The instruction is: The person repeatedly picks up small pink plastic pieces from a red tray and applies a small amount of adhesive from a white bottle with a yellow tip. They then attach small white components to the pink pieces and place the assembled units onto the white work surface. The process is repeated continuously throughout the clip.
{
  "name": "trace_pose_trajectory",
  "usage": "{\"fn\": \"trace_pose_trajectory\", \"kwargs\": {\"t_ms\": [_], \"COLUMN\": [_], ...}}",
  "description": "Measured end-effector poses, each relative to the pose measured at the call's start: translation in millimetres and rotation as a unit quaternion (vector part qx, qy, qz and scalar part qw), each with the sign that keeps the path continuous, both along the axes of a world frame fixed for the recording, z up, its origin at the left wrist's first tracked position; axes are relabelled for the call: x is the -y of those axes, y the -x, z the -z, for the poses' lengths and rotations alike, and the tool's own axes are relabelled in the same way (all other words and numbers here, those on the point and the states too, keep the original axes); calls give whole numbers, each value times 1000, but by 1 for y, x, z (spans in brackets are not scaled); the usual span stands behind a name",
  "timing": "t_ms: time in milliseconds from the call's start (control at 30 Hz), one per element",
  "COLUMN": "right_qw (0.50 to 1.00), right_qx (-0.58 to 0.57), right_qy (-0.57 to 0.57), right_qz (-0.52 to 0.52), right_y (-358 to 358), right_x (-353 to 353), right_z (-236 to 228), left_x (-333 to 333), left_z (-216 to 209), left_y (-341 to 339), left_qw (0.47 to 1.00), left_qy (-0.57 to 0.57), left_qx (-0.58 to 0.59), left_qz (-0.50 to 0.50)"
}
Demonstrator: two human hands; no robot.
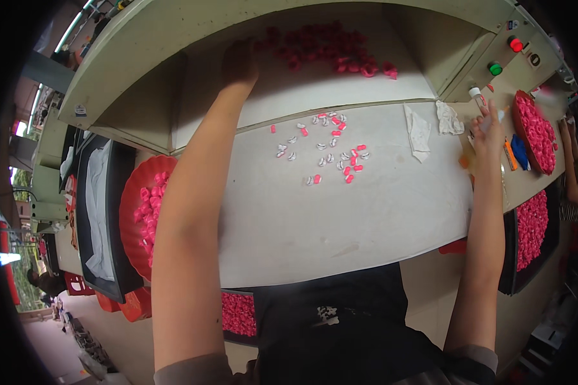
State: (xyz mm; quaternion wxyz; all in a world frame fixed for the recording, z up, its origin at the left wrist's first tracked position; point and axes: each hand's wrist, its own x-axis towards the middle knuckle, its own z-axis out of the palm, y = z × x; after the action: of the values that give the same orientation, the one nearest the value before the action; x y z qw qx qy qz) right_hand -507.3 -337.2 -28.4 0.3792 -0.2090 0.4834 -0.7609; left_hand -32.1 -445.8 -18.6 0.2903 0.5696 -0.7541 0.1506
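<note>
My left hand (239, 65) reaches deep into the shaded hood, beside the left end of a loose pile of glossy pink pieces (340, 51). Shadow hides its fingers. At the right edge of the worktable, my right hand (488, 131) has its fingertips on a small clear bottle with a white cap (475, 94). Between my arms, small pink pieces (355, 160) and white-and-grey pieces (331, 158) lie scattered over the pale table sheet (289, 224).
A red scalloped basin (128, 205) of pink pieces stands left, beside a black tray (112, 276). At right are another red basin (519, 122), a black crate of pink pieces (532, 231), crumpled white cloths (419, 131) and a panel with red and green buttons (494, 68).
</note>
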Motion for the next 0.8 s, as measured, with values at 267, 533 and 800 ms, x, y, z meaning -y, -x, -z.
{"fn": "trace_pose_trajectory", "kwargs": {"t_ms": [267, 533, 800], "right_qw": [993, 865, 899], "right_qx": [-95, -464, -393], "right_qy": [-7, 16, 158], "right_qz": [-76, -190, -113], "right_y": [-60, -147, -241], "right_x": [-103, 37, 100], "right_z": [-21, -26, 21], "left_x": [97, 7, 26], "left_z": [38, 38, -11], "left_y": [0, 44, 59], "left_qw": [997, 995, 967], "left_qy": [-3, -23, -219], "left_qx": [-56, -98, -99], "left_qz": [48, -18, 87]}}
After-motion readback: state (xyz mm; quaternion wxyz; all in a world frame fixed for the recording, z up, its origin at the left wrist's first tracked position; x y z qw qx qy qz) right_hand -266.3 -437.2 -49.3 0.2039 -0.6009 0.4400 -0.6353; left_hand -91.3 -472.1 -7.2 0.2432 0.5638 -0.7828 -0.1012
